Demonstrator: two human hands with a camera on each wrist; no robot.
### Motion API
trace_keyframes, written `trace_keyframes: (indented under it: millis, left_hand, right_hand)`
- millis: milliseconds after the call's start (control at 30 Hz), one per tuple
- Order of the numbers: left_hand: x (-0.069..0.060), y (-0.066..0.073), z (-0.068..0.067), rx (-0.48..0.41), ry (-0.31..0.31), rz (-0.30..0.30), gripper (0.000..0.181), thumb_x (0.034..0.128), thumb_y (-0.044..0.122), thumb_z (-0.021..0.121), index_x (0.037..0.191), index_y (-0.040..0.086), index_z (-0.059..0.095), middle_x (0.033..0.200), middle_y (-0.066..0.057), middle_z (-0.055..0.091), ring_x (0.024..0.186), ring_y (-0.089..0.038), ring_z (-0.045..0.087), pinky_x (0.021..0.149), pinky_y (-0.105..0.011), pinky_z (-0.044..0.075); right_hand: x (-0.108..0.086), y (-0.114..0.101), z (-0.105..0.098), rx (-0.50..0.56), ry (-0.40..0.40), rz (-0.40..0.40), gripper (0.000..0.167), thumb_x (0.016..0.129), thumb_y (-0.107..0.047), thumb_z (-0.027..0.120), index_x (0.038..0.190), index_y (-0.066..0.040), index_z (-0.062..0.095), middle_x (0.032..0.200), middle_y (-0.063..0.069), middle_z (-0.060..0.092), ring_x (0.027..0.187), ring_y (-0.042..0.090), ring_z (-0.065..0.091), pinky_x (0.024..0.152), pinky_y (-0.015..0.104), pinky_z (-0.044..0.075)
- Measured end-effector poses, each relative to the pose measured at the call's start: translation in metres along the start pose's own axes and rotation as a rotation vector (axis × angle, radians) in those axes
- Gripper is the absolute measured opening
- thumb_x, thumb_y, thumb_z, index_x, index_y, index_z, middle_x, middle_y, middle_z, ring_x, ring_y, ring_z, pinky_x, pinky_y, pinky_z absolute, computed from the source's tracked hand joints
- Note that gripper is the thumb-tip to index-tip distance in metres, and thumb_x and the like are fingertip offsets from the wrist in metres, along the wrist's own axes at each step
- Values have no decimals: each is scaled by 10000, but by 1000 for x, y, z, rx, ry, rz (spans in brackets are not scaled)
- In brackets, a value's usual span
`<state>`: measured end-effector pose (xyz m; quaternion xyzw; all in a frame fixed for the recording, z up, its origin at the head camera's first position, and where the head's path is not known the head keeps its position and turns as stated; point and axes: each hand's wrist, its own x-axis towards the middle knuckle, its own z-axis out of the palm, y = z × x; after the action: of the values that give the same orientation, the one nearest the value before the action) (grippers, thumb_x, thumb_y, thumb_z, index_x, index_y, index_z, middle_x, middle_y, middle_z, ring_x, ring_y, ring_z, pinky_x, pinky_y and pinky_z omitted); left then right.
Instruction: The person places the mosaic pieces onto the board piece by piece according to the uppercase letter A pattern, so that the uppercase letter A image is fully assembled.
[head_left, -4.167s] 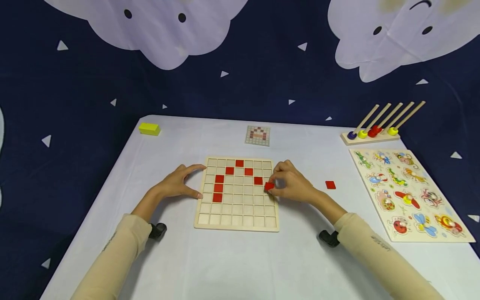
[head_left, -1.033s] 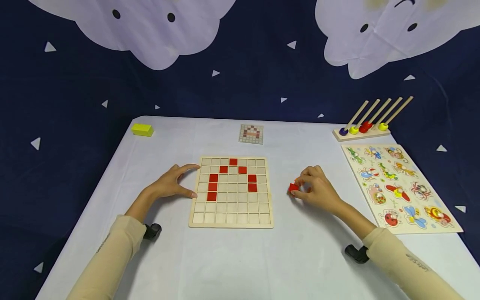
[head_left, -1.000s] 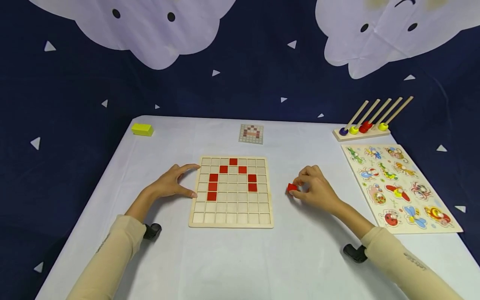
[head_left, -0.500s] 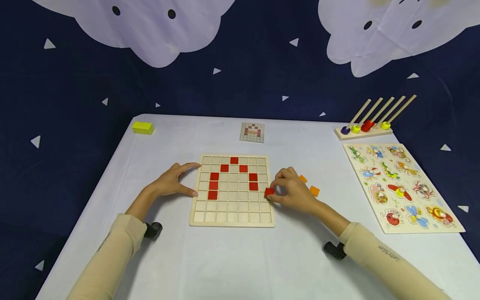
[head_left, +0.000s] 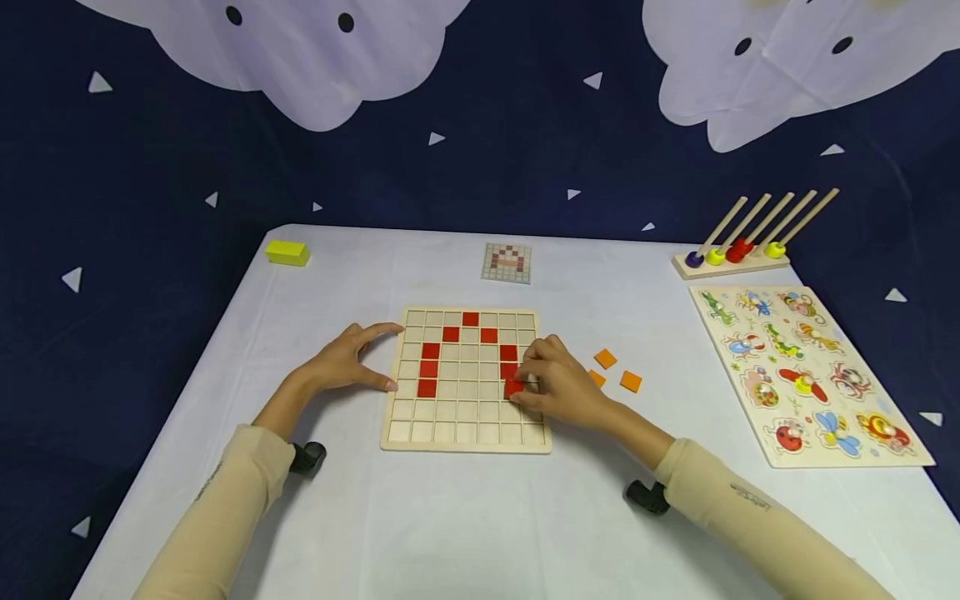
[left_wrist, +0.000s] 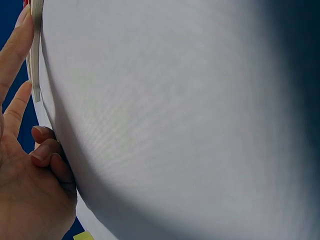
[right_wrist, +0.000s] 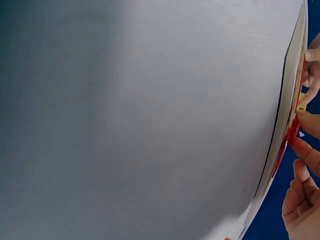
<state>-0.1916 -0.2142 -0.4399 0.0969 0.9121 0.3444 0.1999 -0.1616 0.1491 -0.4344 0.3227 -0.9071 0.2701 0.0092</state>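
A wooden grid board (head_left: 462,411) lies on the white table, with several red square tiles set in its cells in an arch shape. On the board's right part, my right hand (head_left: 564,385) pinches a red square tile (head_left: 513,389) between thumb and index finger, just below the right column of red tiles. In the right wrist view, the pinched tile (right_wrist: 293,131) appears tilted at the board's surface. My left hand (head_left: 337,360) rests beside the board's left edge, thumb and index finger spread and touching it. Its other fingers are curled in the left wrist view.
Three orange tiles (head_left: 631,381) lie right of the board, one partly hidden by my right hand. A pattern card (head_left: 507,263) sits behind. A yellow block (head_left: 287,252) is at back left. Right stand a peg stacker (head_left: 731,267) and an insect puzzle board (head_left: 806,375).
My right hand put one red tile in the right column, picked up another from the table on the right, and carried it left onto the board. Orange tiles are uncovered. My left hand stayed.
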Motion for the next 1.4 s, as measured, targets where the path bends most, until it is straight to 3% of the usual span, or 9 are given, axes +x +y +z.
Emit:
trace_keyframes:
  millis: [233,533,767,1067,1400]
  left_hand:
    - [2,-2,0,-1,6,-1,991,667,388,919,1508,277,407,1182,-175,428,1072,-317,411,968,-538,384]
    - [2,0,-2,0,5,-2,1003,659,402,920,1510,275,406,1157,-169,423,1053,-313,406,927,-510,385]
    - [0,1,-1,4,5,-10,991,670,390,917,1510,269,404,1144,-164,417,1044,-308,400,914,-496,385]
    - [0,0,1,8,9,-9,989,663,387,921,1504,272,413,1149,-167,428,1045,-310,405,914,-494,390]
    - [1,1,-1,5,2,-19,1000,656,390,923,1506,278,408,1159,-168,425,1056,-312,400,908,-487,389]
  right_hand:
    - [3,1,5,-29,-1,-16,216,799,-230,841,932,-79,761,953,-6,546,932,158,399,814,329,403]
    - [4,1,7,50,-12,57,126,807,-215,832,856,-140,743,924,-4,553,927,179,405,798,327,377]
    - [3,-3,7,21,-4,59,153,809,-236,825,897,-142,744,968,16,547,952,196,404,788,332,387]
    - [-12,11,-15,33,82,135,246,758,-220,865,957,-120,761,993,16,555,953,188,394,794,349,361]
    - [-37,39,-34,-45,96,194,251,744,-158,871,951,-82,753,993,63,566,942,220,398,762,351,353]
